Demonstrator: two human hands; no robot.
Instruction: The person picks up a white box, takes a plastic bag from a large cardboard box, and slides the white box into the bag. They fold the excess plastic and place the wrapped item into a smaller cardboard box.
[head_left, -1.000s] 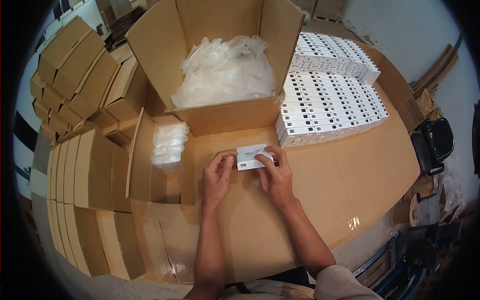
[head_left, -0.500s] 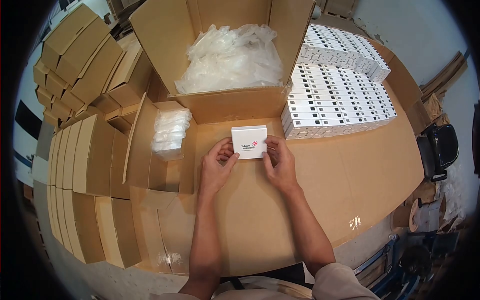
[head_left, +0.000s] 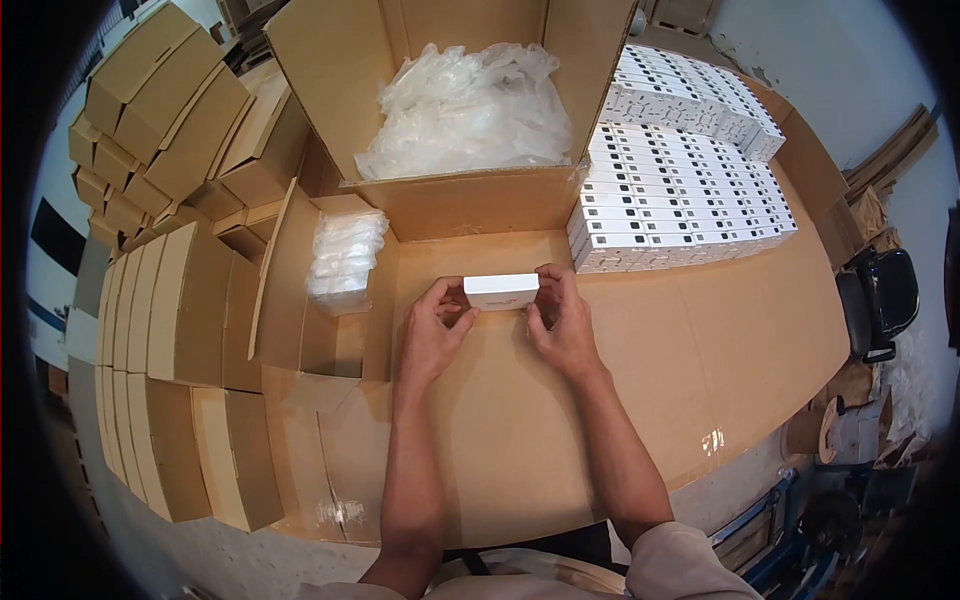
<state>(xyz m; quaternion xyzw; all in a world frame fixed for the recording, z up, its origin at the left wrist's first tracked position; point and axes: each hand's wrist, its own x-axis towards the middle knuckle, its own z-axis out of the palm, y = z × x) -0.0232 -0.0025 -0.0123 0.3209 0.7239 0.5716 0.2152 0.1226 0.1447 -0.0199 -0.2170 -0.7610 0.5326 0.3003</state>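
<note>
A small white box point(head_left: 501, 291) is held between my two hands over the cardboard-covered table. My left hand point(head_left: 433, 330) is closed on its left side, thumb near the lower front corner. On the right side my right hand point(head_left: 562, 325) grips it the same way. The box is tilted so that one thin white side faces up, and the printed face is mostly turned out of sight. Left of my hands stands an open cardboard carton point(head_left: 375, 340) holding several plastic-wrapped packs point(head_left: 345, 262).
Behind my hands a large open carton point(head_left: 480, 208) holds crumpled clear plastic bags point(head_left: 465, 110). Many white boxes point(head_left: 690, 200) are stacked at the right. Brown cartons point(head_left: 165, 300) are piled at the left. A black chair point(head_left: 880, 300) stands beyond the table's right edge.
The white box has been tipped, so its printed front no longer faces me and a thin side shows on top. Both hands keep hold of it in nearly the same place.
</note>
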